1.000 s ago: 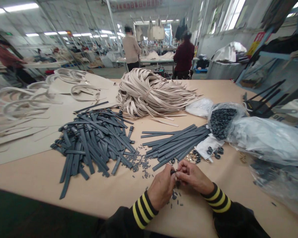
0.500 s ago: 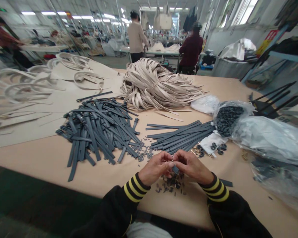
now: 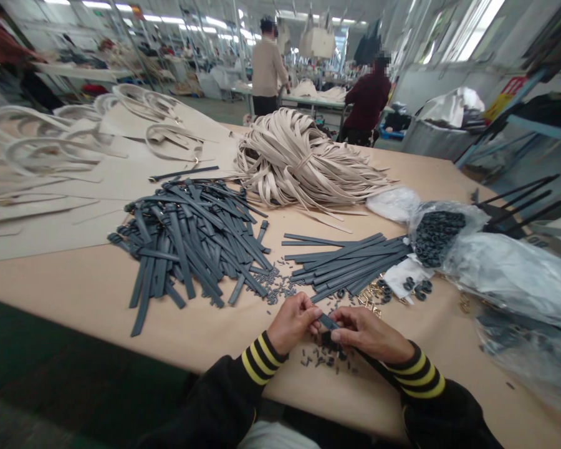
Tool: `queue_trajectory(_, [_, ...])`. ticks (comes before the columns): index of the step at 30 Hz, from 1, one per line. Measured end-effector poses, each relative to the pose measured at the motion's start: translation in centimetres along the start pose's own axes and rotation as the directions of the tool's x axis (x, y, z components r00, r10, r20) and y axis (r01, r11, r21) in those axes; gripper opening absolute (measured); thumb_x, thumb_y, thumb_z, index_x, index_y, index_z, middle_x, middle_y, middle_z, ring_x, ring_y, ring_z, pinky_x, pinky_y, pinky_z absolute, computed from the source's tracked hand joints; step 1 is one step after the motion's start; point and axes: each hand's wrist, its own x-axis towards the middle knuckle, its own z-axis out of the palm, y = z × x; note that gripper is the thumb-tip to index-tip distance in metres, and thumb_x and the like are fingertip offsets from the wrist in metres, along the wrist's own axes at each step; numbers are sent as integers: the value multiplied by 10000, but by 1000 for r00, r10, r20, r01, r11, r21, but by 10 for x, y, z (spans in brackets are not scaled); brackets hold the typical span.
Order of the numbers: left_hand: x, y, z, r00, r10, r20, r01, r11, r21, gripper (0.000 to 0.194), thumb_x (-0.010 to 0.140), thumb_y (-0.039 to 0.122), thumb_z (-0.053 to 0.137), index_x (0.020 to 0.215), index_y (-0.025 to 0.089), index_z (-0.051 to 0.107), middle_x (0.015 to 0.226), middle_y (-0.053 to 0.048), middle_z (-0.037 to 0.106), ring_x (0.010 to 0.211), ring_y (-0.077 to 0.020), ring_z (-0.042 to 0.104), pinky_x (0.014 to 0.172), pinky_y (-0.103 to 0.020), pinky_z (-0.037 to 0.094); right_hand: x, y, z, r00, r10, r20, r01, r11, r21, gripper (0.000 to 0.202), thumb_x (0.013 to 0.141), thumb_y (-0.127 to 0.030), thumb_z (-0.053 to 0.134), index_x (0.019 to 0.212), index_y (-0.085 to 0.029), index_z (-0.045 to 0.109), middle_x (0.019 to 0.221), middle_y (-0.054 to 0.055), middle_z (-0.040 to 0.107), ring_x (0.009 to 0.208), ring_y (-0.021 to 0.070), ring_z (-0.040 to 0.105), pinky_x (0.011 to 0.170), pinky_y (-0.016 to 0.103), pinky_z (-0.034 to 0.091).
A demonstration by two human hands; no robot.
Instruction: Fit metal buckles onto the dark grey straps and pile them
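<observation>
A dark blue-grey strap [image 3: 328, 322] runs between my two hands above the table's front part. My left hand [image 3: 293, 324] pinches its far end between thumb and fingers. My right hand [image 3: 371, 333] is closed on the strap a little lower, and the rest of it passes under that hand. Whether a buckle sits at the left fingertips is hidden. Small dark loops and bits [image 3: 327, 358] lie scattered below my hands. Just beyond them is a row of flat blue-grey straps [image 3: 350, 259], with gold buckles [image 3: 371, 296] by its right end.
A heap of blue-grey straps with buckled ends [image 3: 187, 237] lies left. Behind it are a tied bundle of beige straps [image 3: 303, 159] and beige panels with handles [image 3: 107, 181]. Plastic bags [image 3: 514, 274] of dark parts stand right. People [image 3: 267, 65] work at tables farther back.
My hands have moved slightly apart, and more of the strap shows between them. My right hand has shifted right and down along it. The whole view has turned slightly.
</observation>
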Motion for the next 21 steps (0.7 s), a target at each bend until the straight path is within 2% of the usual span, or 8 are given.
queue_trajectory(3, [-1,-2,2,999,10,-53,-11,1000,-11,299,687,368,587,650,168,367,465,39,555,382,-77,510,404,-176,402,7,-1,5,998,31,-48,-31,999,15,150,788,-292,491,721,-159,501,577,-28,520,454,84,482,432,183,371])
queue_trajectory(6, [0,-4,1,998,0,-55,-1,1000,-32,288,688,365,584,680,168,374,445,54,538,354,-75,501,370,-165,398,13,0,8,995,6,-97,-13,997,-73,155,802,-277,463,699,-164,486,555,-32,519,437,81,477,421,179,363])
queue_trajectory(9, [1,-4,-3,997,-58,46,59,998,-22,270,700,372,569,707,152,413,465,45,544,345,-72,503,340,-156,399,15,0,7,993,-34,-109,16,986,-166,157,808,-281,462,707,-168,503,529,-40,515,444,87,480,446,187,375])
queue_trajectory(11, [0,-3,-6,990,-90,108,91,996,-3,267,713,379,555,704,144,430,480,35,548,342,-69,502,316,-144,387,15,1,4,995,-28,-97,12,986,-164,174,815,-306,456,724,-169,517,530,-39,524,449,94,488,451,193,379])
queue_trajectory(15, [-6,3,-16,978,-80,194,79,997,10,250,740,372,534,721,139,446,456,50,523,315,-50,471,285,-115,346,11,4,-4,994,-59,-92,36,971,-237,244,835,-318,421,713,-161,563,610,-10,567,544,118,524,516,213,395])
queue_trajectory(21, [-13,1,-28,962,-73,262,78,997,-11,233,758,360,523,736,142,444,437,63,501,307,-45,459,285,-111,342,9,8,5,993,-114,-38,75,836,-544,75,733,-157,539,757,-183,605,685,-4,560,622,129,507,569,213,372])
